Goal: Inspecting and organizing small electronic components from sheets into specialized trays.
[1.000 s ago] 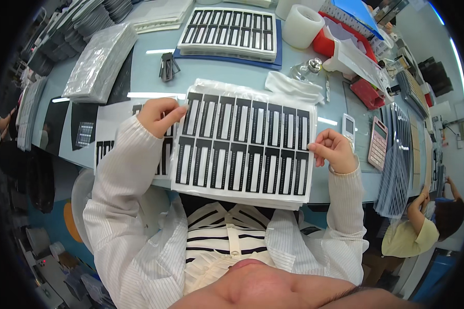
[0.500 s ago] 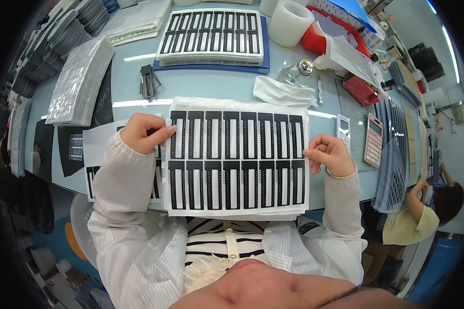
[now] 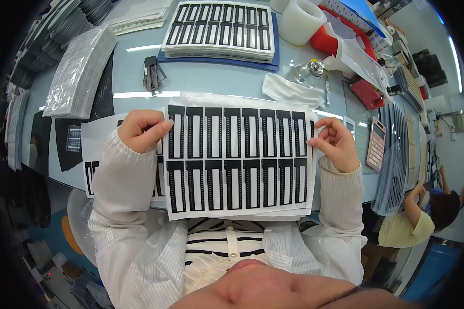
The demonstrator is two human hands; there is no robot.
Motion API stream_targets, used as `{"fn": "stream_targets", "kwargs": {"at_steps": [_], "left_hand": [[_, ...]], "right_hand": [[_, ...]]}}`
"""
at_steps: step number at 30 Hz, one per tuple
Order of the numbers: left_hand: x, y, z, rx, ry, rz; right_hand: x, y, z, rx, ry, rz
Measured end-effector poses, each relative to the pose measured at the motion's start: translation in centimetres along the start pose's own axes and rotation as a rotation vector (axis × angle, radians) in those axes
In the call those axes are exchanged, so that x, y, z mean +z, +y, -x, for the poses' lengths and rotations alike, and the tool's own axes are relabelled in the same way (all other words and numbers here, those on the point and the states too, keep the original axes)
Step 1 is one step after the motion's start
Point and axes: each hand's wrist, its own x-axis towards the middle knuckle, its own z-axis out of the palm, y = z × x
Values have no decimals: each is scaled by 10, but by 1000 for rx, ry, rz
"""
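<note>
On the bench, over its near edge, we have the black-patterned sheet, left fingers pinching its left edge, right fingers spread at its right, so 1-sided pulling could skew it.

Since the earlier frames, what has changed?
The sheet has turned slightly counterclockwise, squarer and closer in. The right hand has its fingers spread wider at the right edge; whether they let go is unclear. The left hand stays at the left edge; the printed stack is unmoved.
</note>
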Motion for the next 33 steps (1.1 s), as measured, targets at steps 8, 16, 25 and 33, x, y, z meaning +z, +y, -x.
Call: {"fn": "stream_targets", "kwargs": {"at_steps": [8,16,25,33], "left_hand": [[24,-1,-6,17,250,113],[30,-10,-4,216,361,160],[34,-13,-1,335,447,79],[27,-10,0,464,446,-189]], "right_hand": [[-3,-2,-19,-25,6,-2],[-4,-12,-27,12,46,-230],[-17,0,-6,-105,-260,-149],[-16,-5,4,-165,-42,-218]]}}
